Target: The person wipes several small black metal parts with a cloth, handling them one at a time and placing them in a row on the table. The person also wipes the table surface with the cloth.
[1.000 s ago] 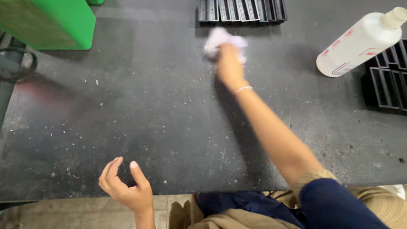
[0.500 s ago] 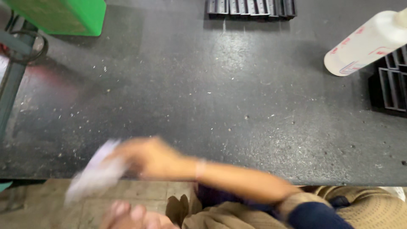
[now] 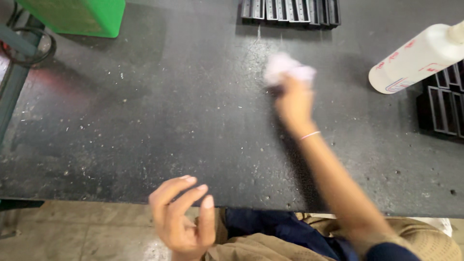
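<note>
My right hand (image 3: 295,102) is stretched out over the far middle of a dark, speckled table (image 3: 145,111) and grips a crumpled pale pink cloth (image 3: 288,69), pressed against the surface. The hand and cloth are blurred. My left hand (image 3: 183,217) hovers just off the table's near edge, palm up, fingers loosely curled and apart, holding nothing.
A white plastic bottle (image 3: 418,58) lies tilted at the far right over black slotted trays (image 3: 444,108). Another black slotted tray (image 3: 290,12) sits at the back edge. A green box (image 3: 77,17) stands at the back left, beside a metal frame (image 3: 14,72).
My right hand swept the cloth from the far middle to the near left edge, then back out to the far middle. My left hand stayed by the near edge.
</note>
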